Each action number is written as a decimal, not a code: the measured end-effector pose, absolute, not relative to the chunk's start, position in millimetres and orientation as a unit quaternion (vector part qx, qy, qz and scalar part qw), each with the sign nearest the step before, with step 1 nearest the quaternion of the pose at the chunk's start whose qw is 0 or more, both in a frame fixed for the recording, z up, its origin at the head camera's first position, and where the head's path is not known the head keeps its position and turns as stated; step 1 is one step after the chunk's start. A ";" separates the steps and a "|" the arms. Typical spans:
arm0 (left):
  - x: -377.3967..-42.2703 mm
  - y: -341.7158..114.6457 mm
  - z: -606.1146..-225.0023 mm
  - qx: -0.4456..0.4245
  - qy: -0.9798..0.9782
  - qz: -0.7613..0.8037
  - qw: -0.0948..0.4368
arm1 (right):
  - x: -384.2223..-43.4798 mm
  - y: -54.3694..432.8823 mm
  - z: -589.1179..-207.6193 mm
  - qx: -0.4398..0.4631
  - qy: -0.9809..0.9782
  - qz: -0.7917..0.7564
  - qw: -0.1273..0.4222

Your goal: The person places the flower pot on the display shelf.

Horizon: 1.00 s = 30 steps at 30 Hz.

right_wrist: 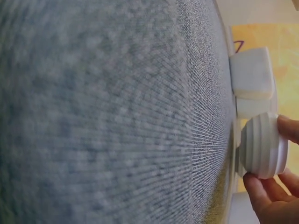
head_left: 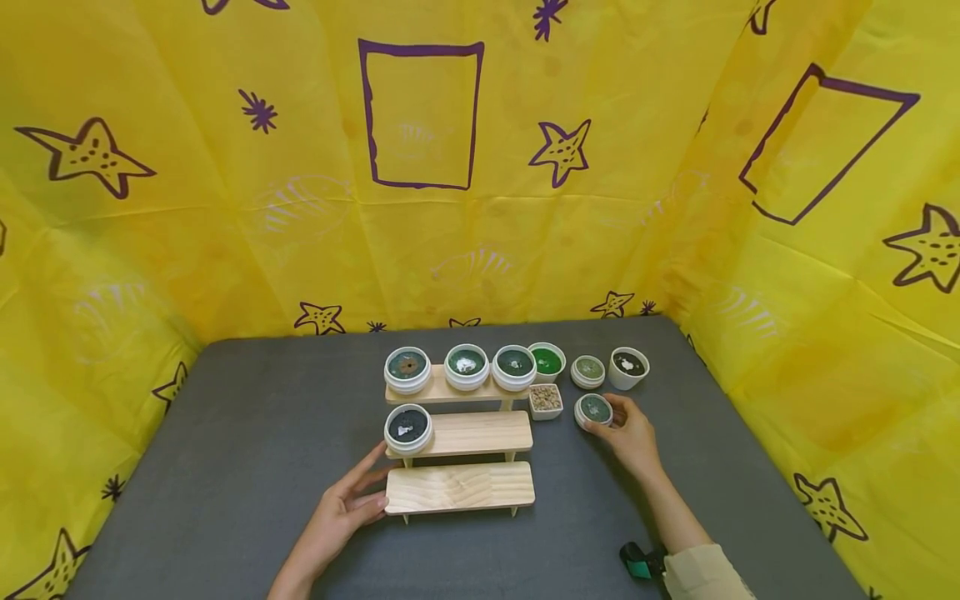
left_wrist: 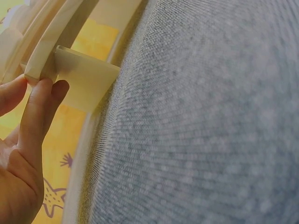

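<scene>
White square pot (head_left: 546, 402) stands between wooden stand (head_left: 461, 487) and gripped round pot (head_left: 595, 410).

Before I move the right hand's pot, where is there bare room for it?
Bare: the lowest shelf, right of the left hand; the middle shelf, right of its dark pot; the grey table left of the shelves. Crowded: the right end of the top shelf, hemmed by the green-filled cup and square cup.

Left fingers (left_wrist: 32, 114) and right fingers (right_wrist: 257, 195) pinch, forearms (head_left: 675, 518) reaching forward.
</scene>
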State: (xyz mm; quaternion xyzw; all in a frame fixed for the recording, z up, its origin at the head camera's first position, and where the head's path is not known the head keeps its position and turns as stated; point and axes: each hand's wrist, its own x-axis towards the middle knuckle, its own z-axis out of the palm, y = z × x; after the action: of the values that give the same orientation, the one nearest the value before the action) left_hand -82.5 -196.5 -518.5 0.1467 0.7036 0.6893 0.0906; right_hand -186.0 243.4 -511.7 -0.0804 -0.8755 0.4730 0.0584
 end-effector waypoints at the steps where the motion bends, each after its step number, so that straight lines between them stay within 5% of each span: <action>1: -82.6 -196.4 -518.3 0.146 0.704 0.689 0.091 | -185.7 242.8 -510.6 -0.081 -0.874 0.476 0.058; 30: -82.8 -195.9 -516.4 0.133 0.713 0.681 0.100 | -160.8 211.8 -458.6 -0.025 -0.841 0.536 0.069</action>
State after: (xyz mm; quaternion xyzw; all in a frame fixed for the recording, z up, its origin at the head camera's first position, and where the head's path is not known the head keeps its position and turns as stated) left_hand -82.8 -195.9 -516.4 0.1326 0.7131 0.6810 0.1003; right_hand -160.8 211.8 -458.6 -0.0252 -0.8411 0.5358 0.0687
